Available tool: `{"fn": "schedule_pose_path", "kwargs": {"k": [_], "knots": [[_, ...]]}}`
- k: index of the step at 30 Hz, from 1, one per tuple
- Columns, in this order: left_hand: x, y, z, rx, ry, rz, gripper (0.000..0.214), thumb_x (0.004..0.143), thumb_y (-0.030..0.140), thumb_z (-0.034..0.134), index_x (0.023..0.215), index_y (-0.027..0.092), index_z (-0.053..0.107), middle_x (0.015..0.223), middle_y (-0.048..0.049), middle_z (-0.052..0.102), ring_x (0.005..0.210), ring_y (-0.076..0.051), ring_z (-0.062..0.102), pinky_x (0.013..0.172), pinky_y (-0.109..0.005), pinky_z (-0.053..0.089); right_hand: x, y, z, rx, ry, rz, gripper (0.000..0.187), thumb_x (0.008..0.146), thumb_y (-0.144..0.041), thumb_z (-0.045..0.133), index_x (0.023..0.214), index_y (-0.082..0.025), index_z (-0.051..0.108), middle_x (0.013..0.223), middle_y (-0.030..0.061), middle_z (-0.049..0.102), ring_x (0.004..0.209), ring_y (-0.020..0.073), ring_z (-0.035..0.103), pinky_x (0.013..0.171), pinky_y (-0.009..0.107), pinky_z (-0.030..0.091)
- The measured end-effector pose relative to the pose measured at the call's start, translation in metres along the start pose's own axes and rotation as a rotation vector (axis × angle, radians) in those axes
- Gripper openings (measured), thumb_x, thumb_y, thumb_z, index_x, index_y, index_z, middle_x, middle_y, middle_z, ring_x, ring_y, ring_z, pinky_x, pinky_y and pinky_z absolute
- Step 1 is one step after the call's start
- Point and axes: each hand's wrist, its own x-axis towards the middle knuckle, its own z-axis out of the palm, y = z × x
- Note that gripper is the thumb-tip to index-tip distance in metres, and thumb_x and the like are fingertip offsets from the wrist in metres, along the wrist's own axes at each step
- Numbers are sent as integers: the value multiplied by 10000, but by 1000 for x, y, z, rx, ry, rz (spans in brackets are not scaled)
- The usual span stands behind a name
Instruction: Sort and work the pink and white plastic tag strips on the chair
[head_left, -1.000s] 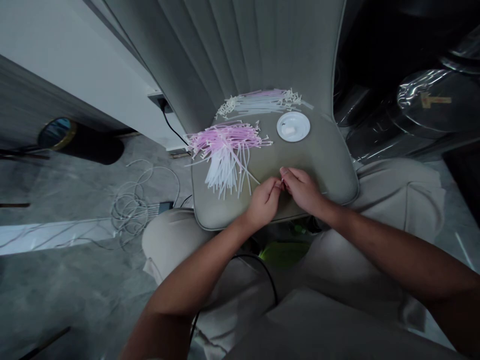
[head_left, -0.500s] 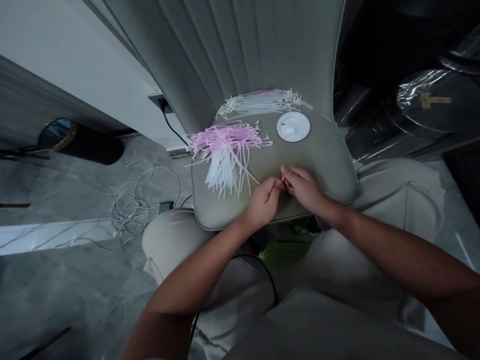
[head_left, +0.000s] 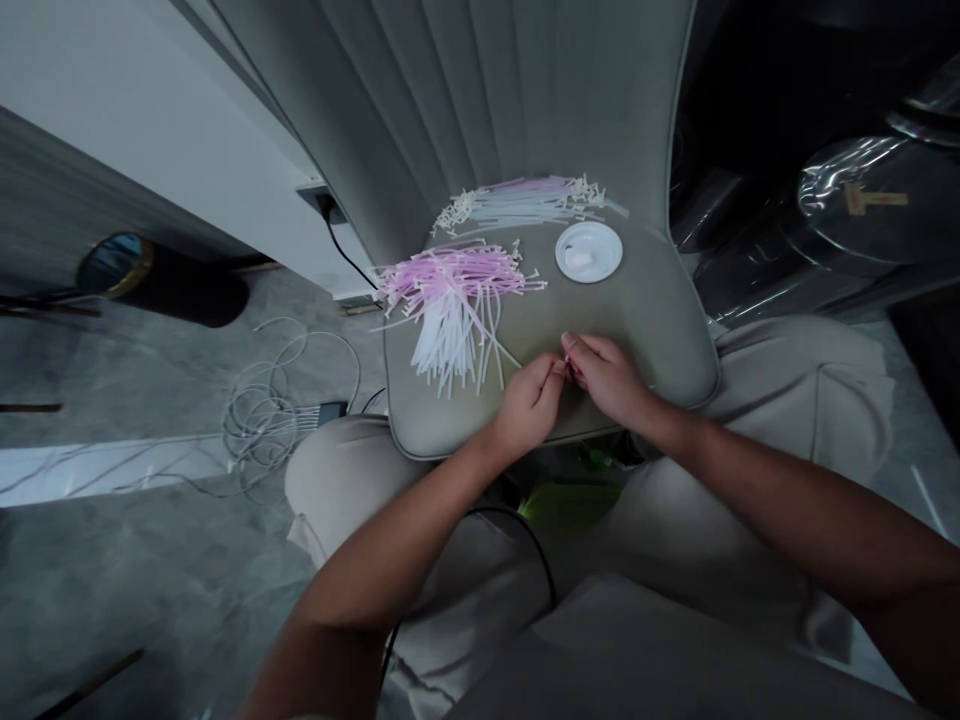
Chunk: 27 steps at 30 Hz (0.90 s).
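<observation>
The thin plastic strip, pinched between the fingers of the left hand and right hand, could be dropped if its fineness lets the grip slip.

Grey upholstered chair with a vertically channelled back, seen from above. Left: white wall panel above a dark wood-grain panel, with a wall socket and black cord. Floor: grey marble-patterned tile, crossed by a pale band of light. On it, a coiled white cable beside the chair and a dark cylinder with a gold-rimmed round mirror. Right: dark round objects in glossy plastic wrap.
</observation>
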Motion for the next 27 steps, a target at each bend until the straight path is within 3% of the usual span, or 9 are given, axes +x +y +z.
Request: {"fn": "schedule_pose_path", "kwargs": {"k": [27], "knots": [[0, 1, 0, 103, -11, 82, 299, 997, 319, 344, 796, 193, 526, 728, -5, 602, 696, -126, 557, 679, -264, 438, -1, -4, 0, -34, 4, -30, 467, 909, -571, 472, 619, -210, 418, 596, -43, 371, 548, 106, 329, 524, 272, 282]]}}
